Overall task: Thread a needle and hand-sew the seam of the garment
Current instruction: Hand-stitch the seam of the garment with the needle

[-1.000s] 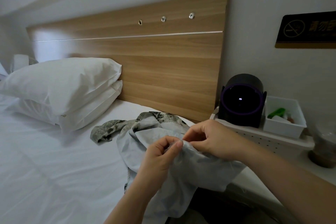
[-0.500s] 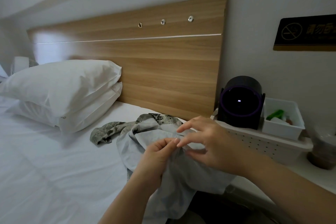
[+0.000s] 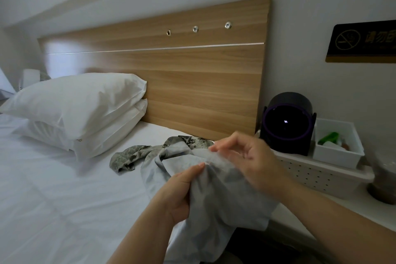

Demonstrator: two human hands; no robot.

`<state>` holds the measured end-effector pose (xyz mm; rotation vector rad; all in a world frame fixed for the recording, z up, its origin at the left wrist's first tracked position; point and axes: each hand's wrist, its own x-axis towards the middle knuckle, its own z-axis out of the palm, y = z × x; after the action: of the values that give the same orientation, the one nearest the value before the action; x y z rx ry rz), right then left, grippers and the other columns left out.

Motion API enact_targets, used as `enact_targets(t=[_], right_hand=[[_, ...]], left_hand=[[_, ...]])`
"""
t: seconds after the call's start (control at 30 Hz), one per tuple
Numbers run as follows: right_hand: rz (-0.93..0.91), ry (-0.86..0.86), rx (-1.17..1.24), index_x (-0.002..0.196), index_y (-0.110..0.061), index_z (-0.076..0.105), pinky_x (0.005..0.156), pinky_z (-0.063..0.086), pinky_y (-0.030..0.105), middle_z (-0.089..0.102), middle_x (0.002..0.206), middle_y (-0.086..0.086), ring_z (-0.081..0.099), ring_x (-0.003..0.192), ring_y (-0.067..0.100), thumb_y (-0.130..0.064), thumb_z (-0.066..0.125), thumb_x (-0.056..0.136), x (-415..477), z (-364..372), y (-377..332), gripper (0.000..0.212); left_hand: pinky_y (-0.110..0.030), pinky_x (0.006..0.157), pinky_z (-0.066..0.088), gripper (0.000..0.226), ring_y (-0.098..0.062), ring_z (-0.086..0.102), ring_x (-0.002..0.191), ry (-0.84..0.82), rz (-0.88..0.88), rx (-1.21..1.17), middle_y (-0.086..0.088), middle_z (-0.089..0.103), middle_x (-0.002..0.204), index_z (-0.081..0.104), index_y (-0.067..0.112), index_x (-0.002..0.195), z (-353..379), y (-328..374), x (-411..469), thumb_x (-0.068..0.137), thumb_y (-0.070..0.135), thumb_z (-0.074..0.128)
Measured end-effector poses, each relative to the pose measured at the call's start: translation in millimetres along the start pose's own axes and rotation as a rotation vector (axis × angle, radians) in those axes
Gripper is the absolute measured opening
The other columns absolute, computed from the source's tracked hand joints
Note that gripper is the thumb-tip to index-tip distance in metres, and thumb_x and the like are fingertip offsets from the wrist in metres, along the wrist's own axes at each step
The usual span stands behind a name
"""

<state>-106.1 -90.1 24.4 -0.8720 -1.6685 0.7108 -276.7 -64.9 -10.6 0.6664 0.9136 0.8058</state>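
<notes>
Since a second ago the right hand (image 3: 250, 158) has let go of its pinch beside the left thumb and risen a little, its fingers now loosely spread over the top fold of the cloth. At far left two white pillows (image 3: 81, 100) lie stacked on the white sheet (image 3: 53, 199), leaning against the wooden headboard (image 3: 192, 75). Next comes the garment (image 3: 214, 199), pale grey-blue with a green leaf-patterned part trailing left onto the bed. Its near end hangs off the bed's edge. The left hand (image 3: 177, 191) grips a bunch of the grey cloth from the left, its thumb pressed up along the raised fold. The right hand is blurred, with its fingertips just at the edge of that fold. I cannot tell whether it pinches anything fine between thumb and finger. Right of the hands, a black round device (image 3: 287, 124) and a white box (image 3: 338, 152) stand on a perforated basket (image 3: 310, 176). A cup (image 3: 383, 184) stands just beside the basket. A dark sign (image 3: 364, 43) hangs on the wall above.
</notes>
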Motion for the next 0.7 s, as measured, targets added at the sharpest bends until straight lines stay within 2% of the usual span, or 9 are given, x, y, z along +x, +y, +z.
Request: enact_targets(t=[0.1, 0.17, 0.23, 0.27, 0.37, 0.47, 0.57, 0.63, 0.7], right_hand=[[0.229, 0.266, 0.573, 0.091, -0.009, 0.054, 0.072, 0.058, 0.032, 0.065, 0.065, 0.002, 0.069, 0.072, 0.019, -0.012, 0.047, 0.095, 12.5, -8.9, -9.9, 0.009], [0.280, 0.389, 0.684, 0.092, -0.009, 0.052, 0.048, 0.048, 0.024, 0.048, 0.055, -0.001, 0.051, 0.047, 0.012, -0.008, 0.038, 0.100, 18.7, -17.8, -13.1, 0.016], [0.339, 0.417, 0.537, 0.091, -0.011, 0.053, 0.039, 0.031, 0.018, 0.039, 0.054, -0.004, 0.033, 0.040, 0.006, -0.009, 0.037, 0.101, 20.8, -29.6, -8.9, 0.019], [0.381, 0.382, 0.336, 0.092, -0.012, 0.055, 0.038, 0.028, 0.017, 0.041, 0.054, -0.005, 0.032, 0.040, 0.005, -0.011, 0.038, 0.101, 20.7, -35.4, -4.4, 0.019], [0.562, -0.005, -0.599, 0.094, -0.019, 0.059, 0.053, 0.042, 0.020, 0.059, 0.077, -0.006, 0.054, 0.063, 0.006, -0.019, 0.042, 0.099, 14.8, -58.0, 18.3, 0.018], [0.804, -0.334, -1.126, 0.096, -0.018, 0.056, 0.068, 0.046, 0.028, 0.059, 0.090, -0.001, 0.057, 0.080, 0.014, -0.018, 0.044, 0.096, -3.8, -74.3, 42.2, 0.012], [0.721, -0.204, -1.201, 0.091, -0.020, 0.048, 0.069, 0.049, 0.031, 0.059, 0.085, -0.002, 0.058, 0.076, 0.015, -0.020, 0.044, 0.096, -13.2, -72.9, 49.8, 0.007], [0.570, -0.020, -1.002, 0.091, -0.021, 0.054, 0.073, 0.051, 0.031, 0.062, 0.087, -0.005, 0.061, 0.080, 0.013, -0.023, 0.048, 0.096, -9.8, -62.1, 44.9, 0.008], [0.380, 0.116, -0.756, 0.089, -0.024, 0.061, 0.072, 0.051, 0.020, 0.062, 0.085, -0.016, 0.059, 0.080, 0.000, -0.021, 0.056, 0.093, -3.8, -44.2, 33.4, 0.006]], left_hand=[[-0.037, 0.074, 0.056, 0.037, -0.029, 0.067, 0.082, 0.126, 0.005, -0.021, -0.021, 0.070, 0.097, 0.064, -0.004, 0.116, -5.6, 4.1, 12.0, 0.091, 0.023, 0.058], [-0.038, 0.073, 0.053, 0.036, -0.029, 0.064, 0.085, 0.214, 0.028, -0.048, -0.020, 0.069, 0.101, 0.063, -0.004, 0.118, -11.4, 5.8, 21.5, 0.094, 0.022, 0.055], [-0.038, 0.075, 0.051, 0.036, -0.030, 0.061, 0.088, 0.279, 0.050, -0.093, -0.022, 0.064, 0.106, 0.060, -0.004, 0.121, -16.8, 7.7, 30.2, 0.095, 0.020, 0.054], [-0.037, 0.074, 0.051, 0.034, -0.030, 0.060, 0.086, 0.305, 0.066, -0.119, -0.021, 0.063, 0.103, 0.059, -0.003, 0.120, -20.0, 9.3, 33.5, 0.095, 0.019, 0.054], [-0.041, 0.083, 0.050, 0.024, -0.031, 0.059, 0.088, 0.329, 0.120, -0.182, -0.020, 0.060, 0.099, 0.055, 0.002, 0.115, -29.7, 14.2, 39.5, 0.095, 0.015, 0.050], [-0.044, 0.099, 0.043, 0.022, -0.032, 0.055, 0.099, 0.312, 0.175, -0.236, -0.021, 0.056, 0.106, 0.053, 0.007, 0.115, -38.7, 17.7, 40.9, 0.095, 0.012, 0.046], [-0.040, 0.084, 0.047, 0.019, -0.028, 0.058, 0.084, 0.306, 0.211, -0.267, -0.017, 0.059, 0.091, 0.057, 0.005, 0.108, -41.2, 18.0, 38.4, 0.095, 0.011, 0.045], [-0.040, 0.083, 0.048, 0.021, -0.030, 0.058, 0.089, 0.301, 0.245, -0.242, -0.020, 0.059, 0.098, 0.059, 0.004, 0.110, -39.5, 14.6, 36.7, 0.095, 0.012, 0.046], [-0.040, 0.085, 0.047, 0.024, -0.030, 0.058, 0.094, 0.329, 0.303, -0.190, -0.021, 0.060, 0.105, 0.061, 0.004, 0.113, -34.6, 10.2, 35.3, 0.093, 0.011, 0.049]])
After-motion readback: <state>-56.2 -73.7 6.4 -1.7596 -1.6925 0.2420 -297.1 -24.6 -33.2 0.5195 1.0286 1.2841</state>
